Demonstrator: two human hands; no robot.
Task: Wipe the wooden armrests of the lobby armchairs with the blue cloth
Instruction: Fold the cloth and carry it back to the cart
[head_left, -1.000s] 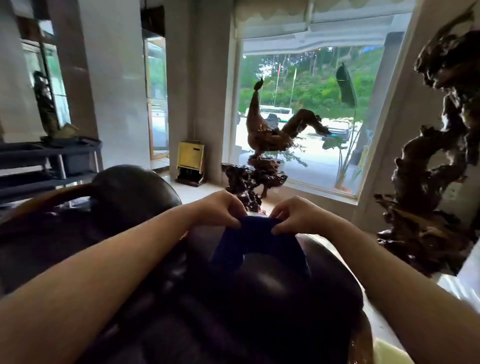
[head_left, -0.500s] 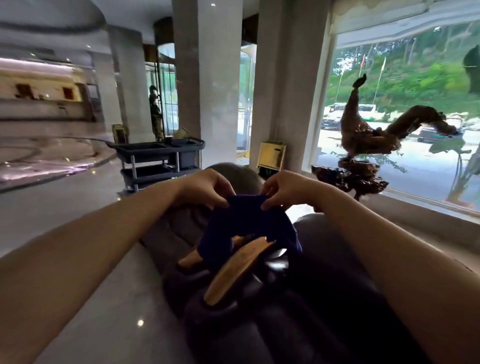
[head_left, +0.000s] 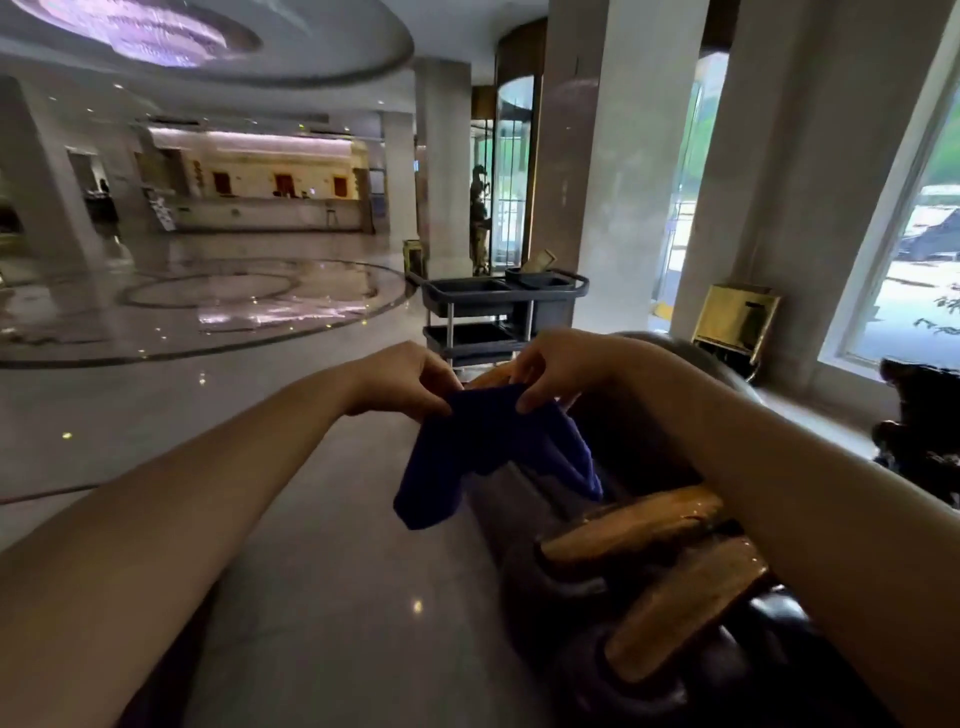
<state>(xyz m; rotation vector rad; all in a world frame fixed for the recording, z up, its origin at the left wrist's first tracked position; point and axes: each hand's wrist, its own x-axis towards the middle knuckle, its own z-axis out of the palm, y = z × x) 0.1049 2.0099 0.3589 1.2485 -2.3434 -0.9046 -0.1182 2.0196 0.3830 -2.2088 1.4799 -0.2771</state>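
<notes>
Blue cloth (head_left: 493, 457) limp, pinched by left hand (head_left: 410, 382), right hand (head_left: 556, 369)

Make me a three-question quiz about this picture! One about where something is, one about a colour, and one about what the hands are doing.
1. Where is the grey cart?
A. beyond the hands, by a pillar
B. on the armchair
C. outside the window

2. What colour is the cloth?
A. yellow
B. blue
C. white

3. How is the cloth held?
A. lying flat on the floor
B. in one hand only
C. pinched at the top by both hands

Answers:
1 A: the grey cart stands on the floor past the hands.
2 B: the cloth is dark blue.
3 C: the left hand and right hand grip its top edge; it hangs above the wooden armrest.
</notes>
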